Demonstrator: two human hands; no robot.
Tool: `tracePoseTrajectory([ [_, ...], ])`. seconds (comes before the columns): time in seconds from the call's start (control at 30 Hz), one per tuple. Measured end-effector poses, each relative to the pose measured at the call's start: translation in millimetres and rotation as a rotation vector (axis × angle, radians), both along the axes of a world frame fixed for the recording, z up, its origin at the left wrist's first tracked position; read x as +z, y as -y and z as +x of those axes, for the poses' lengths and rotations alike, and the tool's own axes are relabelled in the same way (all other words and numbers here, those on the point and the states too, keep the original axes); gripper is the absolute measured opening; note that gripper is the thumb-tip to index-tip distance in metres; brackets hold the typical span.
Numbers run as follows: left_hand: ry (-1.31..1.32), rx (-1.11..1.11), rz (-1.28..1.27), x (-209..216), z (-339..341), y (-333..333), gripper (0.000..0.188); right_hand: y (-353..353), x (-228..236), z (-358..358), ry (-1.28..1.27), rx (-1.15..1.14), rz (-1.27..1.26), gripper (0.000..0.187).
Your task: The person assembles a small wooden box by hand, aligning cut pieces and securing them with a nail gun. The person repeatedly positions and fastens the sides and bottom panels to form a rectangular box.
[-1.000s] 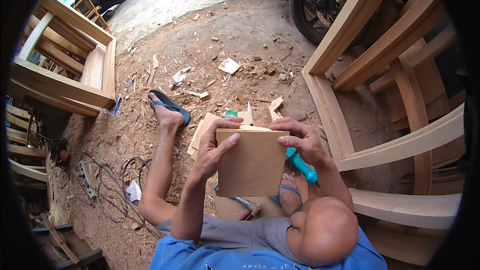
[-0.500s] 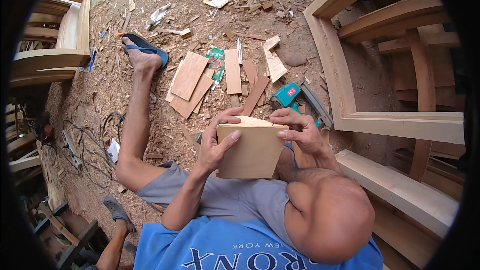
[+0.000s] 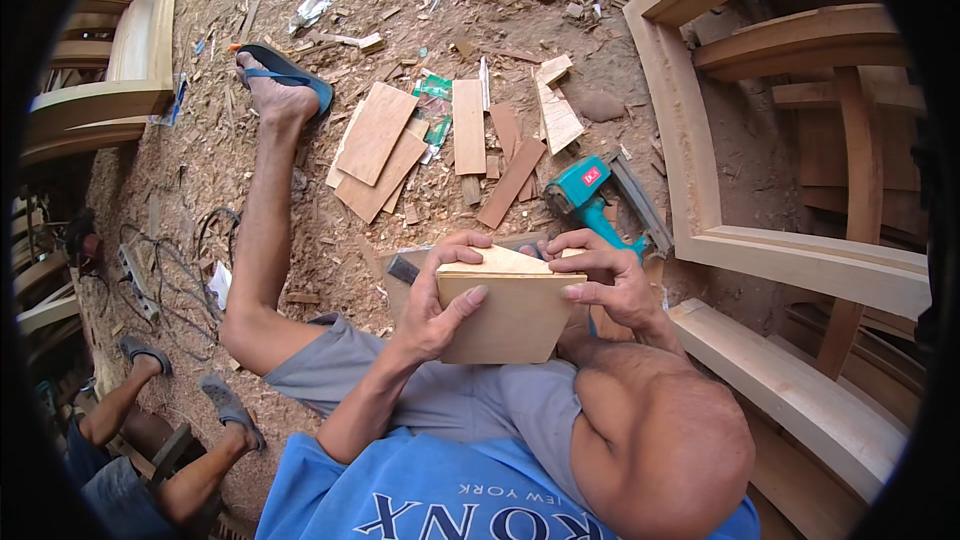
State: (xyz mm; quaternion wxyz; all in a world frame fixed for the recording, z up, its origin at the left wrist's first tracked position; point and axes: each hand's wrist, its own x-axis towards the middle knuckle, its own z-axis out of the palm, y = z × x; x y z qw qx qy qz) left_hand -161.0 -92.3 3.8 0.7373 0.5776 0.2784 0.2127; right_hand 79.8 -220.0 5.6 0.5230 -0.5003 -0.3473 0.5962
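- While you sit over the chip-strewn floor, a large wooden frame [image 3: 680,130] fills the area to your right.
- More wooden frames [image 3: 155,40] are stacked at your far left.
- Another person's legs [image 3: 195,480], with grey clogs, show at the lower left.
- Your wooden piece [image 3: 510,330] is just above your lap, its tapered flat face toward you, narrower at the bottom.
- A teal power tool [image 3: 580,188] lies beyond your right hand [image 3: 612,285], near the frame.
- Flat boards [image 3: 378,135] lie on the floor ahead of you.
- Your left hand [image 3: 435,295] grips the piece's left upper corner, thumb on the near face, fingers over the top; your right hand grips the opposite corner likewise.
- A rounded stone [image 3: 601,106] sits past the tool.
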Motion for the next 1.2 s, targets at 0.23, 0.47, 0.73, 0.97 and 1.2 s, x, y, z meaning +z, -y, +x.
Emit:
tracePoseTrajectory([
  [0.23,0.046,-0.042,-0.019,-3,-2,3,0.032,1,-4,-1,-0.062,-0.015,-0.002,0.034],
  [0.47,0.017,-0.078,0.035,3,0,-3,0.046,0,2,2,-0.039,0.015,-0.014,0.039],
  [0.73,0.008,-0.067,0.01,15,-1,-1,0.062,-1,8,6,-0.083,0.034,0.016,0.048],
  [0.97,-0.002,-0.122,0.125,18,-4,-4,0.059,1,9,7,-0.092,0.043,0.009,0.047],
  [1.2,0.02,-0.07,0.164,15,-3,6,0.058,8,11,3,-0.109,0.034,-0.003,0.051],
])
